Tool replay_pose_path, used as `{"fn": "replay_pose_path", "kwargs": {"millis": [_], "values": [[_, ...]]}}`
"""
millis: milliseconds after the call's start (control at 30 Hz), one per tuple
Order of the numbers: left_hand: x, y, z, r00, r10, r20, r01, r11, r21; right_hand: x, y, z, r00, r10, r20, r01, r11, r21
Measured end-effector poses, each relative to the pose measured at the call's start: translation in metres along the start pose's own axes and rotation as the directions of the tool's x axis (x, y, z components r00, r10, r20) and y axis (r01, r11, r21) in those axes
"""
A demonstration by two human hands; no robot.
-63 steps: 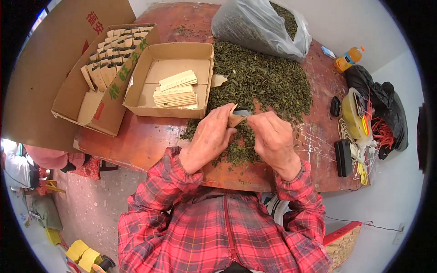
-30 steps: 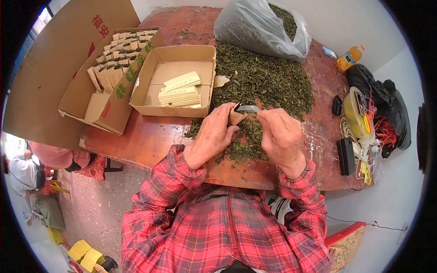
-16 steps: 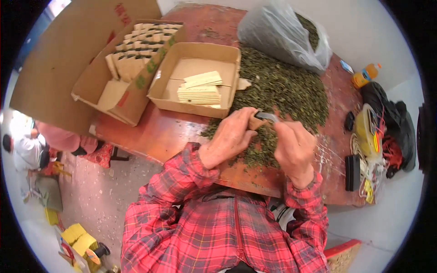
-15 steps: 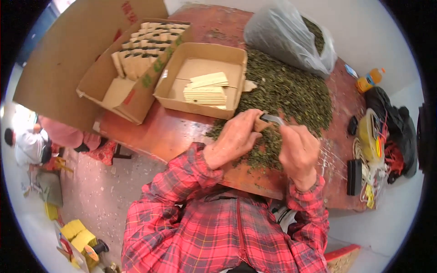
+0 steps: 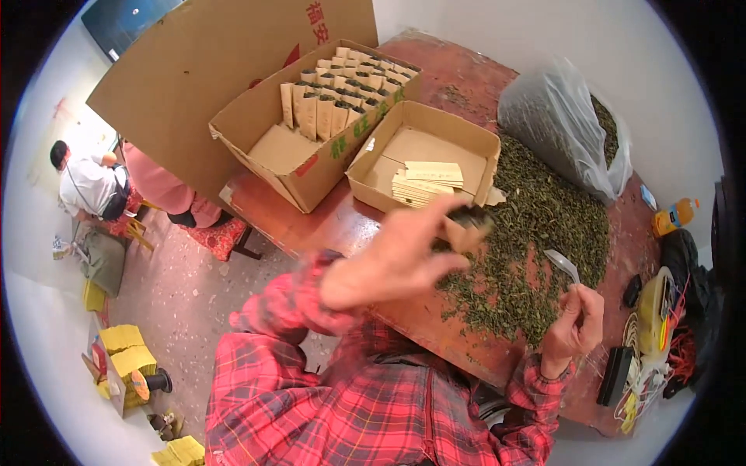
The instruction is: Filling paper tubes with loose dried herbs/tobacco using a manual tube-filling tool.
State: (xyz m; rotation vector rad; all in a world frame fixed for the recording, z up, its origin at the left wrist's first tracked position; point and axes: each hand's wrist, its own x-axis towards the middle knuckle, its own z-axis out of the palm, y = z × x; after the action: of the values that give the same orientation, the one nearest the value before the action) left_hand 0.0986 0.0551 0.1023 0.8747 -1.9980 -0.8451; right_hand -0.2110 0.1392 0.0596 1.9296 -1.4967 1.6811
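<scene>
My left hand (image 5: 392,256), smeared by motion, is closed on a small brown paper packet (image 5: 468,234) with dark leaves at its mouth. It hangs over the near left edge of a pile of dried green leaves (image 5: 536,225). To the right, my right hand (image 5: 576,322) is closed round the handle of a small scoop (image 5: 561,264), whose pale blade points up and left above the leaves. Just beyond my left hand, a shallow cardboard box (image 5: 435,128) holds a stack of flat paper packets (image 5: 423,182).
A longer carton (image 5: 303,190) at left holds rows of upright filled packets (image 5: 338,89). A clear plastic bag (image 5: 556,124) of leaves slumps at the back of the red table (image 5: 334,225). Along the right lie an orange drink bottle (image 5: 674,217) and a black case (image 5: 615,375). Other people sit at far left.
My left hand has lifted and moved away from the scoop with the packet. My right hand has drawn right and down, still holding the scoop. The view has turned left.
</scene>
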Motion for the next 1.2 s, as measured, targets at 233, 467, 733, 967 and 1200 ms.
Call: {"fn": "replay_pose_path", "kwargs": {"millis": [233,467,733,967,1200], "values": [[0.02,-0.043,-0.136,0.925,-0.194,-0.325,0.147,0.975,-0.165,-0.015,0.019,0.001,0.984,0.175,0.024,-0.174,0.984,-0.019],[0.038,-0.133,-0.234,0.82,-0.409,-0.399,0.428,0.903,-0.046,-0.018,0.032,0.007,0.964,0.26,0.058,-0.259,0.965,-0.036],[0.062,-0.165,-0.249,0.66,-0.623,-0.42,0.75,0.526,0.4,-0.02,0.038,0.005,0.957,0.271,0.103,-0.26,0.96,-0.106],[0.068,-0.2,-0.262,0.614,-0.66,-0.433,0.785,0.452,0.424,-0.021,0.041,0.009,0.946,0.298,0.127,-0.287,0.953,-0.097],[0.069,-0.207,-0.258,0.627,-0.655,-0.422,0.776,0.475,0.414,-0.021,0.04,0.01,0.944,0.299,0.139,-0.288,0.953,-0.09]]}}
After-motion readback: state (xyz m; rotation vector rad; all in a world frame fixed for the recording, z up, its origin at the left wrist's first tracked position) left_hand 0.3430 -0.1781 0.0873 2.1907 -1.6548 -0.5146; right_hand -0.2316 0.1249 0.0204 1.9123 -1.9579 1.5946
